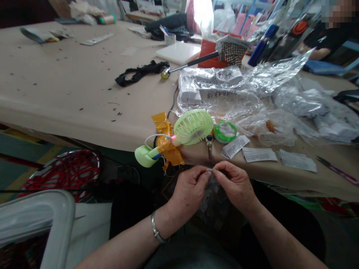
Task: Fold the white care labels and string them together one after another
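My left hand (pixel 188 188) and my right hand (pixel 235 184) meet over my lap, just below the table's front edge. Both pinch one tiny pale item (pixel 211 170) between thumb and fingertips; it is too small to name. A silver bracelet (pixel 156 228) circles my left wrist. Right above the hands, a small light-green fan (pixel 193 127) taped with orange tape (pixel 166 144) sits at the table edge. A green tape roll (pixel 225 131) and a short metal tool (pixel 209 145) lie beside the fan.
Small white printed packets (pixel 259 154) lie along the table's front edge (pixel 84 130). Crumpled clear plastic bags (pixel 252 89) cover the right side. A black fabric strip (pixel 140 73) and a long-handled tool (pixel 190 64) lie farther back. Another person's arm (pixel 322 52) shows at far right. A wire basket (pixel 66 170) stands lower left.
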{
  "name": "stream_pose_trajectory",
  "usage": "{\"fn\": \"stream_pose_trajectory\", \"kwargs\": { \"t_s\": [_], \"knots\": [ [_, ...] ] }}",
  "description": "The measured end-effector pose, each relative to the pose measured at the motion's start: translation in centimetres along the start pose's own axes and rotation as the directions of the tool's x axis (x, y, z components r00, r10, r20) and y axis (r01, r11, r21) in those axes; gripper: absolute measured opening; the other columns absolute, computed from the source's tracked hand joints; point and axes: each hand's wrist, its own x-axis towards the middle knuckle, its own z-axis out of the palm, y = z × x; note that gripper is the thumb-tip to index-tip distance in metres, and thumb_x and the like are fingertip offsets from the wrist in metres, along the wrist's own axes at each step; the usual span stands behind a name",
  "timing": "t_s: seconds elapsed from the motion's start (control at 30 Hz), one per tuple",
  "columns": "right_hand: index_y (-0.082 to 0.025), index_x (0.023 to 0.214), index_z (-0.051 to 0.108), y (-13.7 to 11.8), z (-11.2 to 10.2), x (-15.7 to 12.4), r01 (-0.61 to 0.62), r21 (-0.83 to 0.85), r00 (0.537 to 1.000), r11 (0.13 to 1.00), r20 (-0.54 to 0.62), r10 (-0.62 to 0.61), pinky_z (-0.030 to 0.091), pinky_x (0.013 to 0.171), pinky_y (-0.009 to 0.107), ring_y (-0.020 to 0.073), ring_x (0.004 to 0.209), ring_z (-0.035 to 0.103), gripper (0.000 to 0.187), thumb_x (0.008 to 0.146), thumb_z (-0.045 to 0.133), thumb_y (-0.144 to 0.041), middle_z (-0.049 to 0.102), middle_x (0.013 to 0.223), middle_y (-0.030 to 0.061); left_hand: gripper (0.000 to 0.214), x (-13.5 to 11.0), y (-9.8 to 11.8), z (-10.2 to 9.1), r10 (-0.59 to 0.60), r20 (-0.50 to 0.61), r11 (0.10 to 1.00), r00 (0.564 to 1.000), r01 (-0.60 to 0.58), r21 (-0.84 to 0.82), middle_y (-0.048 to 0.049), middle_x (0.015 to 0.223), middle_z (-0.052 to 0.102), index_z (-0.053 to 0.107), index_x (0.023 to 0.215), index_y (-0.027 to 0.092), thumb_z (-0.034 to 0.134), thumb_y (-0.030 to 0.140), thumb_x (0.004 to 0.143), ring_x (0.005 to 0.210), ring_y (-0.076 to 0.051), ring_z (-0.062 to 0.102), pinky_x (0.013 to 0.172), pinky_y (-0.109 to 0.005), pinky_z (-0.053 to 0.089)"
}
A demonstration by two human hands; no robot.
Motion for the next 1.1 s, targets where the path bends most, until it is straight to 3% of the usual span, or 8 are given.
{"fn": "stream_pose_trajectory", "kwargs": {
  "t_s": [0.2, 0.47, 1.1],
  "knots": [
    [-0.018, 0.076, 0.061, 0.1, 0.0, 0.5, 0.098, -0.141, 0.995, 0.985, -0.018, -0.101, 0.039, 0.054, 0.020, 0.0098, 0.058, 0.050, 0.012, 0.083, 0.056, -0.026, 0.057, 0.065, -0.0023, 0.018, 0.8, 0.1, -0.4, 0.113, -0.015, 0.978, 0.993, -0.109, 0.178, 0.0007, 0.069, 0.065, 0.067, 0.078, 0.017, 0.051, 0.021, 0.086, 0.064, -0.011, 0.057, 0.061, -0.021, 0.041],
    [-0.019, 0.078, 0.060, 0.0, -0.1, 0.6, 0.207, -0.217, 0.975, 0.954, -0.036, -0.220, 0.042, 0.062, 0.021, 0.0105, 0.064, 0.054, 0.010, 0.086, 0.054, -0.022, 0.059, 0.069, -0.0022, 0.019, 0.9, 0.2, -0.5, 0.197, -0.023, 0.953, 0.980, -0.187, 0.238, 0.0019, 0.069, 0.065, 0.066, 0.079, 0.017, 0.050, 0.021, 0.088, 0.062, -0.009, 0.057, 0.059, -0.019, 0.041],
    [-0.019, 0.077, 0.061, 0.0, 0.0, 1.2, 0.155, -0.178, 0.984, 0.972, -0.056, -0.168, 0.044, 0.062, 0.023, 0.0118, 0.064, 0.055, 0.012, 0.086, 0.054, -0.024, 0.060, 0.068, -0.0013, 0.022, 1.6, 0.5, -0.2, 0.149, -0.062, 0.960, 0.987, -0.129, 0.250, 0.0016, 0.063, 0.060, 0.066, 0.073, 0.016, 0.049, 0.023, 0.087, 0.059, -0.010, 0.052, 0.056, -0.020, 0.038]
  ]
}}
